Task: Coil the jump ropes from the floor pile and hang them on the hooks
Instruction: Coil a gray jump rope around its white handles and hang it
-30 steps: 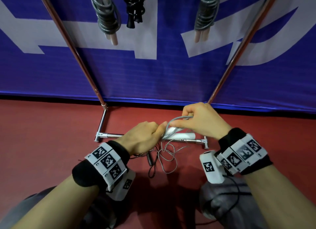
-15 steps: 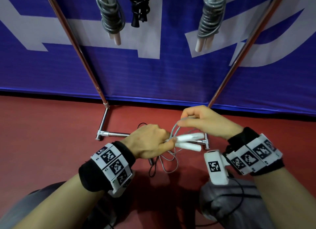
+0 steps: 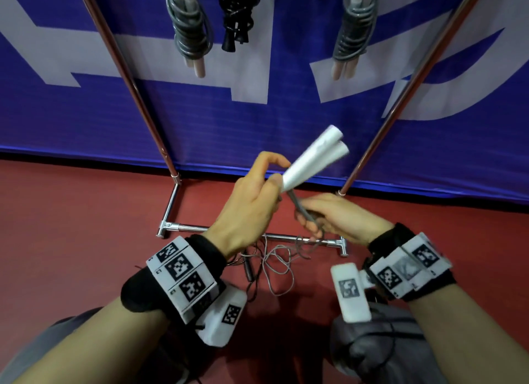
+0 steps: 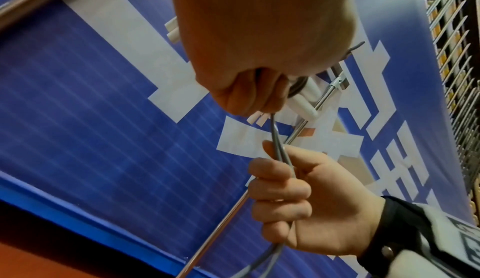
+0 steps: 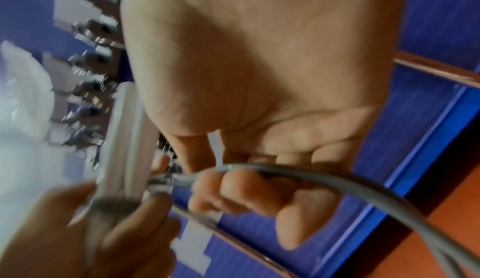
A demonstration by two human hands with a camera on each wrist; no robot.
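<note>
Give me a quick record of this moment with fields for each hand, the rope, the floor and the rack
left hand: left hand grips the two white handles, which are raised and angled up to the right
right hand: right hand grips the doubled grey cord just below the handles
rope: loose, not yet coiled
floor: cord tangle lying by the rack base bar
rack: three coiled ropes hang above, two grey, one black

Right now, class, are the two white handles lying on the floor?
No: the left hand holds both white handles up off the floor.
</note>
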